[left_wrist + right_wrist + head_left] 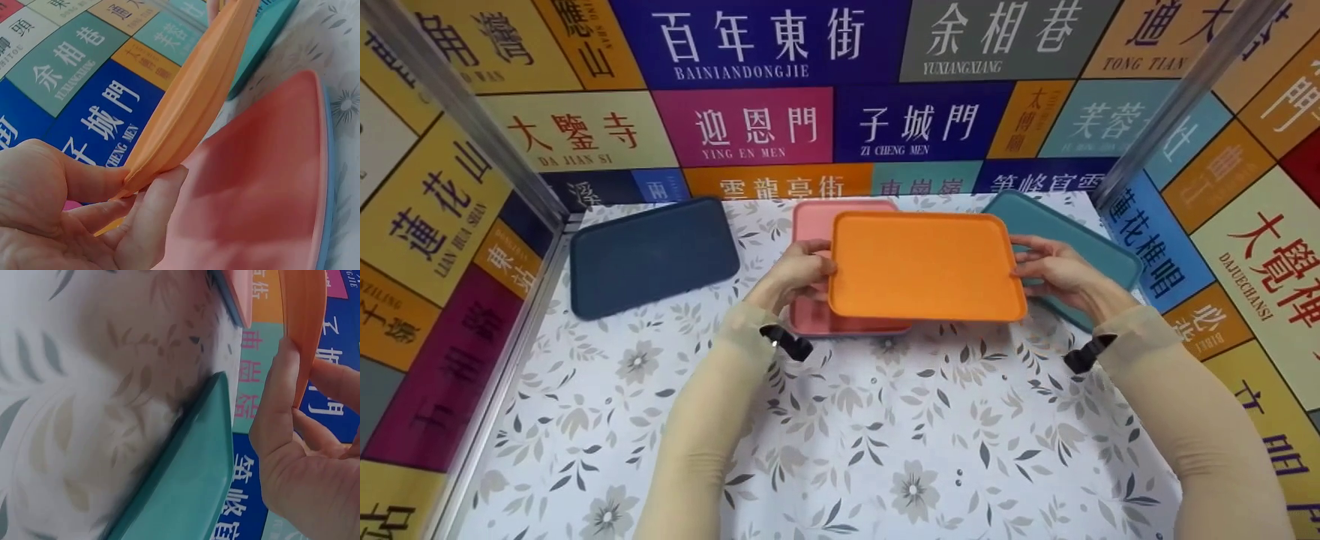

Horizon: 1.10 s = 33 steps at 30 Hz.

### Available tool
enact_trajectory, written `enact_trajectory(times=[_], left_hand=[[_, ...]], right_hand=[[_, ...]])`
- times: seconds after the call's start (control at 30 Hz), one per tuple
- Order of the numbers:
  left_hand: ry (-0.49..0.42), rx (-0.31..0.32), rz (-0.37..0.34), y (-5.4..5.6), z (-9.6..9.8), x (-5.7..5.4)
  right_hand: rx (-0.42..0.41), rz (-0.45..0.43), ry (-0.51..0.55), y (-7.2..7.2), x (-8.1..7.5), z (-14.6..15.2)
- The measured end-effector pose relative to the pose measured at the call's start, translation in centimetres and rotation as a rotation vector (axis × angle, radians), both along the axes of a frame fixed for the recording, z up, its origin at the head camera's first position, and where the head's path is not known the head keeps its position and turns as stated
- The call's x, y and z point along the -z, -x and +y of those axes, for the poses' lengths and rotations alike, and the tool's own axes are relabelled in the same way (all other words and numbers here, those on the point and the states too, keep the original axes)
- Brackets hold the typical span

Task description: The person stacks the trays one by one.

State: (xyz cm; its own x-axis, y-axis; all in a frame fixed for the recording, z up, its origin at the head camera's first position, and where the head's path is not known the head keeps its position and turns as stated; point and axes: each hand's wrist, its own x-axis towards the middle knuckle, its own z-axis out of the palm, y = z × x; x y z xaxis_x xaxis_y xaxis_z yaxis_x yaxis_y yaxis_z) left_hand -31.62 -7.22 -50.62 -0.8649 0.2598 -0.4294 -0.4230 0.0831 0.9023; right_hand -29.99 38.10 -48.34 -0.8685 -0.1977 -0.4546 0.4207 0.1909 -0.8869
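Observation:
Both hands hold an orange tray (pixel 926 266) above the table by its short sides. My left hand (pixel 795 274) pinches the left edge, thumb on one face and fingers on the other in the left wrist view. At the opposite edge my right hand (pixel 1054 270) grips between thumb and fingers. Beneath and behind the orange tray lies a pink tray (pixel 810 225), partly covered from view. A blue rim (pixel 331 169) shows under the pink tray in the left wrist view. Behind the right hand is a teal tray (pixel 1102 251), set at a slant.
A dark navy tray (pixel 652 255) lies at the back left, slightly turned. The table (pixel 825 450) wears a white cloth printed with leaves and flowers. Panels with coloured lettered blocks (pixel 757 124) stand behind and on both sides, joined by metal posts (pixel 472 112).

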Motion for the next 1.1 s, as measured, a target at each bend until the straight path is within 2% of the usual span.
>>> enact_trajectory(times=[0.17, 0.37, 0.5, 0.63, 0.87, 1.1], left_hand=[[-0.021, -0.071, 0.025, -0.2, -0.5, 0.4], [-0.006, -0.136, 0.059, -0.3, -0.4, 0.9], [0.006, -0.185, 0.057, -0.5, -0.1, 1.0], [-0.024, -0.247, 0.052, -0.6, 0.4, 1.3], [-0.072, -0.337, 0.030, -0.8, 1.6, 1.7], [-0.137, -0.434, 0.006, -1.0, 3.2, 1.9]], right_hand=[[0.059, 0.005, 0.051, 0.3, 0.2, -1.2], [0.115, 0.022, 0.126, -0.1, 0.8, -1.9], [0.184, 0.065, 0.087, -0.6, 1.5, -2.8], [0.276, 0.087, 0.059, -0.9, 2.0, -4.0], [0.480, 0.136, 0.250, -1.5, 2.8, -7.1], [0.599, 0.156, 0.396, -1.7, 3.6, -10.3]])
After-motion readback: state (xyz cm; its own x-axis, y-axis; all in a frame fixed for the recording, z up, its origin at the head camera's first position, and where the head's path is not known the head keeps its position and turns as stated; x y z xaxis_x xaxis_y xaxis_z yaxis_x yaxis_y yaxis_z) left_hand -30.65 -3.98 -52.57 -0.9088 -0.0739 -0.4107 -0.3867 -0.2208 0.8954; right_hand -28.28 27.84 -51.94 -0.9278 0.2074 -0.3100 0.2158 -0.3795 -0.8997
